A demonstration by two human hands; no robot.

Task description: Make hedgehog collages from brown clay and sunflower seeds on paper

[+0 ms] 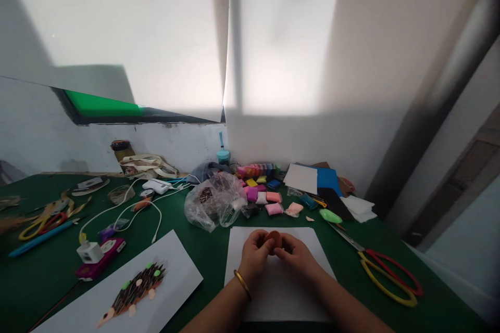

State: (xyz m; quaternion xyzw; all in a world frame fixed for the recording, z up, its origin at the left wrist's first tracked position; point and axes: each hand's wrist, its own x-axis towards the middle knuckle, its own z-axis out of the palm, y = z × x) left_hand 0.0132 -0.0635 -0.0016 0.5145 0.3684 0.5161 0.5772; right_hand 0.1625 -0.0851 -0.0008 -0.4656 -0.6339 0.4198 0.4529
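A flat, round piece of brown modelling clay [275,240] is pinched between my two hands. My left hand [254,254], a gold bangle [242,285] on its wrist, has its thumb across the front of the clay. From the other side my right hand [299,256] closes on its edge, with fingers partly hidden behind it. Both hands are just over a stack of white paper [236,242]. On another white sheet [175,260] at the left lies a hedgehog figure [136,291] with dark spines, a brown body and green and pale dots.
Red-and-yellow scissors [385,270] lie at the right. Behind the paper are a plastic bag [213,200] of brown bits and several coloured clay packets [274,209]. A magenta power strip [101,260] with a white plug and cables [158,218] sits at the left.
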